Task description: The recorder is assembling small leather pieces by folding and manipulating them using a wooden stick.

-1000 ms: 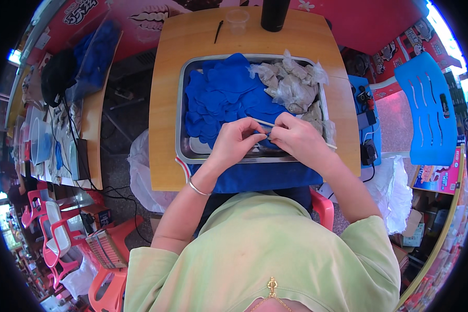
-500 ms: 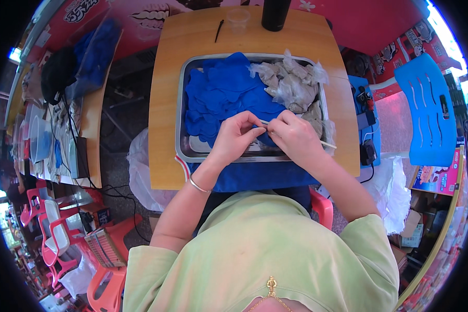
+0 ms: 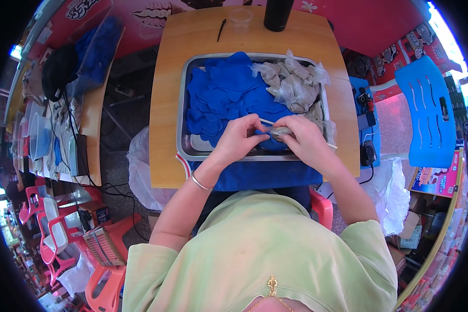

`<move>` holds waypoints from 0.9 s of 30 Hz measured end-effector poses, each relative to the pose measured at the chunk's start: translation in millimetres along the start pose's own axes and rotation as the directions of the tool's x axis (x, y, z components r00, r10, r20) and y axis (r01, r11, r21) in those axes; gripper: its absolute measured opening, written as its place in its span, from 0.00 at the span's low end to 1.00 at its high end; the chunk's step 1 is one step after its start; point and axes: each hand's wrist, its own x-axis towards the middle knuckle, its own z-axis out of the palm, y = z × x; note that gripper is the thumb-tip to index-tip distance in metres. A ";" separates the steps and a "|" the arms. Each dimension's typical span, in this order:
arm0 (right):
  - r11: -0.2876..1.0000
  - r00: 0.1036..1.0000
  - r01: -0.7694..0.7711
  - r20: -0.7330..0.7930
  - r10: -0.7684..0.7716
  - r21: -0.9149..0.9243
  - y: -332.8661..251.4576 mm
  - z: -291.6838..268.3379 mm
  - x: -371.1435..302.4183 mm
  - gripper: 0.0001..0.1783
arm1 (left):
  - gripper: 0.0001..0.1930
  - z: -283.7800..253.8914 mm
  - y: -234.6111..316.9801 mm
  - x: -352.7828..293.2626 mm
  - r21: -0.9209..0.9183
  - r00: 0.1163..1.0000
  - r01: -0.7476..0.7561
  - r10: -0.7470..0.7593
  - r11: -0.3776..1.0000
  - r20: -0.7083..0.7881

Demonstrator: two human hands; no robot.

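Greyish lump (image 3: 281, 131) sits pinched in the right hand (image 3: 305, 136); left hand (image 3: 237, 137) curls alongside (its hold I cannot tell). The lump newly shows.

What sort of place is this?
Perhaps a snack shop doubling as workspace: a pink wall with what looks like an ice-cream picture, coral plastic chairs, and a metal tray of blue pieces.

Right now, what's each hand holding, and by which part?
The right hand holds a pale stick around its middle, plus a grey bundle, exact part unclear; what the left hand holds cannot be told.
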 end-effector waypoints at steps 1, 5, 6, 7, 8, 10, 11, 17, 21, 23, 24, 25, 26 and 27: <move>0.997 0.999 0.051 0.003 -0.051 -0.064 0.8 0.8 -1.5 0.11 | 0.07 0.4 1.2 0.1 0.016 1.000 -0.011 0.011 1.000 0.017; 0.989 0.995 0.079 -0.055 -0.086 -0.122 -9.8 -4.8 1.9 0.09 | 0.07 6.0 7.6 1.3 -0.029 0.999 0.051 -0.051 0.998 0.018; 0.995 0.993 0.058 -0.098 -0.066 -0.083 -14.0 -6.8 3.7 0.08 | 0.07 13.0 5.1 4.7 -0.115 0.996 -0.089 0.086 0.989 -0.028; 0.998 0.989 0.037 -0.140 -0.043 -0.044 -15.6 -9.0 4.6 0.08 | 0.07 16.8 9.7 7.0 -0.194 0.972 -0.231 0.219 0.953 -0.084; 0.998 0.989 0.038 -0.140 -0.044 -0.045 -13.9 -8.8 4.8 0.08 | 0.07 15.4 14.3 7.3 -0.194 0.972 -0.232 0.220 0.953 -0.085; 0.985 0.988 0.105 -0.095 -0.119 -0.140 -6.7 -6.3 3.6 0.10 | 0.07 10.8 25.8 6.3 0.184 0.989 -0.143 0.147 0.972 -0.006; 0.984 0.988 0.105 -0.094 -0.119 -0.142 -2.5 -4.3 1.5 0.10 | 0.07 9.5 23.6 5.5 0.183 0.989 -0.145 0.149 0.972 -0.006; 0.982 0.984 0.173 -0.064 -0.168 0.080 -6.0 -1.4 -4.0 0.15 | 0.08 6.4 12.7 1.6 0.453 0.894 -0.411 0.448 0.791 0.029; 0.995 0.995 0.096 0.011 -0.096 0.003 5.4 -1.1 -6.8 0.14 | 0.05 4.5 13.5 -1.7 0.270 0.974 -0.225 0.222 0.936 0.045; 0.986 0.988 0.156 -0.012 -0.157 -0.054 7.7 -0.3 -7.0 0.13 | 0.05 4.9 12.6 -2.9 0.218 0.983 -0.185 0.178 0.958 0.049; 0.994 0.994 0.108 -0.021 -0.109 -0.007 8.3 -0.4 -6.9 0.12 | 0.05 5.1 12.9 -3.5 0.155 0.990 -0.139 0.135 0.978 0.035; 0.997 0.998 0.062 -0.028 -0.061 0.042 8.4 -0.1 -6.5 0.10 | 0.05 4.7 13.0 -4.2 0.091 0.996 -0.093 0.091 0.992 0.022; 0.997 0.998 0.062 -0.027 -0.061 0.042 8.5 -1.4 -6.5 0.10 | 0.05 4.4 11.8 -4.1 0.091 0.996 -0.092 0.090 0.992 0.022; 0.993 0.995 0.090 0.038 -0.093 0.070 8.3 -4.2 -6.8 0.10 | 0.05 4.0 9.9 -3.7 0.080 0.996 -0.086 0.084 0.993 0.032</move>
